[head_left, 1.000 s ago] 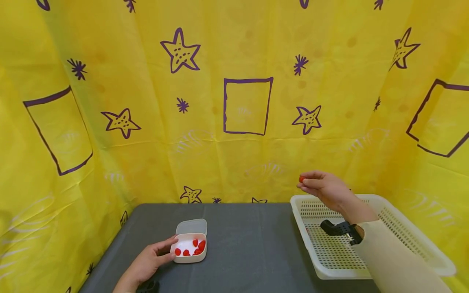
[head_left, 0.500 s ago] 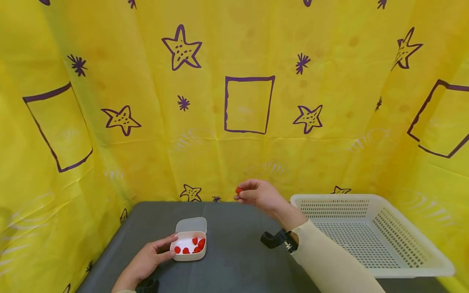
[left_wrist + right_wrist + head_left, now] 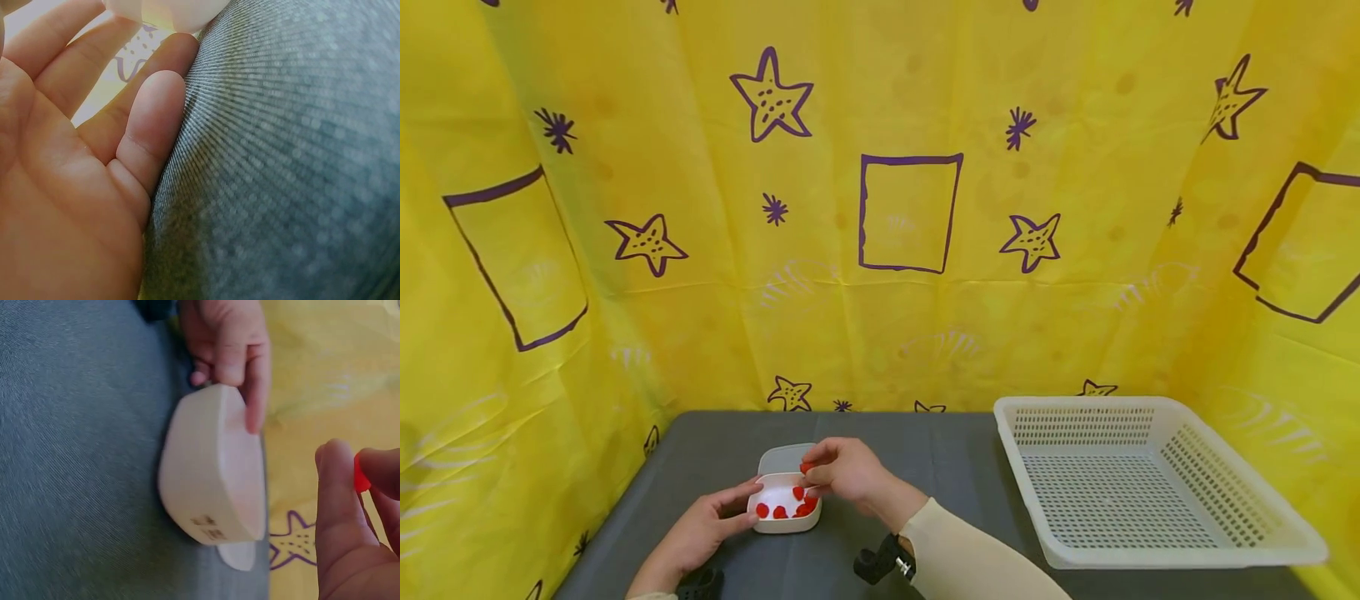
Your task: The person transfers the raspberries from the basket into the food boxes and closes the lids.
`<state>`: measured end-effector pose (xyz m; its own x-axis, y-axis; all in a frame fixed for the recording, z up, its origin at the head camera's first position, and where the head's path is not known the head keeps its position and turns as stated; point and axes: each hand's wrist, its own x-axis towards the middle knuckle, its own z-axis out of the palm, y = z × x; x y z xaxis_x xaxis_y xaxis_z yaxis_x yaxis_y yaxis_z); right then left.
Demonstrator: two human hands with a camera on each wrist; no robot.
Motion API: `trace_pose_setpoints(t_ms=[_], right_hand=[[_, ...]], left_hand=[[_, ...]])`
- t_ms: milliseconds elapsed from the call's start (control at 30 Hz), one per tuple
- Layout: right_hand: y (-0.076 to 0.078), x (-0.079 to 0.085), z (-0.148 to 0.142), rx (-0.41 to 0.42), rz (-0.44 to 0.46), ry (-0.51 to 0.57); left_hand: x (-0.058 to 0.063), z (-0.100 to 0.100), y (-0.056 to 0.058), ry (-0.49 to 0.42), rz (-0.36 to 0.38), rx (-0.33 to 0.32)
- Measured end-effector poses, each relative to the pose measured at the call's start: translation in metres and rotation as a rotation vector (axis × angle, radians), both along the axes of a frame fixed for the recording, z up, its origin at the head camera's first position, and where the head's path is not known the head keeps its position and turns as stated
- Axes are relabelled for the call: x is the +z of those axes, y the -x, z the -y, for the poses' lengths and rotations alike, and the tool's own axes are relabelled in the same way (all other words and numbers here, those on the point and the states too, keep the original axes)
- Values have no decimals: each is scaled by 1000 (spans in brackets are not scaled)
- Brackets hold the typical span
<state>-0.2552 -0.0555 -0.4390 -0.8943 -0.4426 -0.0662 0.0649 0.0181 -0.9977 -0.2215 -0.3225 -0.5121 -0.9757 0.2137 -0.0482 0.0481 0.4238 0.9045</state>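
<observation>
A small cream box (image 3: 786, 526) stands on the grey table with its pale lid (image 3: 778, 458) folded back behind it. Several small red berry-like pieces (image 3: 780, 512) lie inside. My left hand (image 3: 696, 529) holds the box's left side between thumb and fingers; in the right wrist view the thumb lies against the wall (image 3: 194, 462) near a corner. Above the box's right rim, my right hand (image 3: 853, 477) pinches one red berry-like piece (image 3: 361, 474) between thumb and fingertips. That hand partly covers the lid and the box's right edge.
To the right stands a large white perforated basket (image 3: 1037, 525), apart from both hands. A yellow curtain (image 3: 910, 342) with purple drawings hangs behind the table (image 3: 955, 492) and at both sides.
My right hand has come from above the basket leftward and down to the box, carrying the red berry-like piece. The left hand stays on the box.
</observation>
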Motion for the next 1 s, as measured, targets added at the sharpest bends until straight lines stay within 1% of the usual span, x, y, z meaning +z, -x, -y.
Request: trace_pose_setpoints(t_ms=[100, 300, 467, 700, 833, 933, 1000], right_hand=[[-3, -10, 8, -18, -19, -38], [-7, -23, 12, -49, -101, -196], [-7, -28, 11, -60, -137, -236], [-6, -26, 10, -58, -168, -256], [-4, -25, 9, -66, -169, -274], [-2, -22, 7, -68, -166, -284], [0, -16, 5, -65, -167, -280]], left_hand=[[0, 0, 0, -4, -10, -13], [0, 1, 0, -31, -17, -24], [0, 0, 1, -42, -25, -35], [-2, 1, 1, -47, -16, -40], [-2, 1, 2, -55, -10, -45], [-2, 2, 2, -47, -4, -41], [-2, 1, 2, -36, -1, -32]])
